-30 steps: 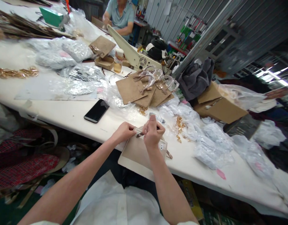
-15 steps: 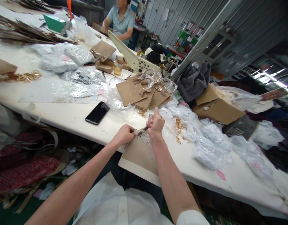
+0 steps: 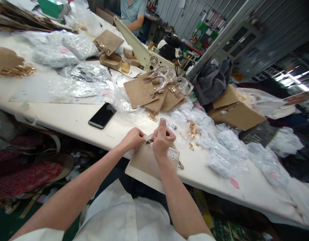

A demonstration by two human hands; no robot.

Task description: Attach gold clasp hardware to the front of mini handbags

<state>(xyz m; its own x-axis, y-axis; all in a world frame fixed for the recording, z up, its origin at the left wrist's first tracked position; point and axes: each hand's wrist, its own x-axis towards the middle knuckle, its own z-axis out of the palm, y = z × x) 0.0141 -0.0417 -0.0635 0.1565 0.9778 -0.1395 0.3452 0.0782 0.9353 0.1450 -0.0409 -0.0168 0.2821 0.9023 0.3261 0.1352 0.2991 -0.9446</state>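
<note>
A tan bag panel with a pale border lies over the table's front edge, tilted toward me. My left hand is closed in a pinch on its upper left corner. My right hand is a fist, thumb up, around a slim metal hand tool; its tip touches the panel close to my left fingers. The tool's exact kind is hidden by the fist. A small metal fitting shows on the panel's right side. Beyond my hands lie several brown panels with plastic-wrapped handles.
A black phone lies left of my hands. Gold metal pieces and clear plastic bags spread to the right. A jar and a cream machine arm stand behind. Another person's hand is at far left.
My right fist has tipped and moved slightly down and left, closer to my left hand. More of the panel's right side shows. The view has shifted a little.
</note>
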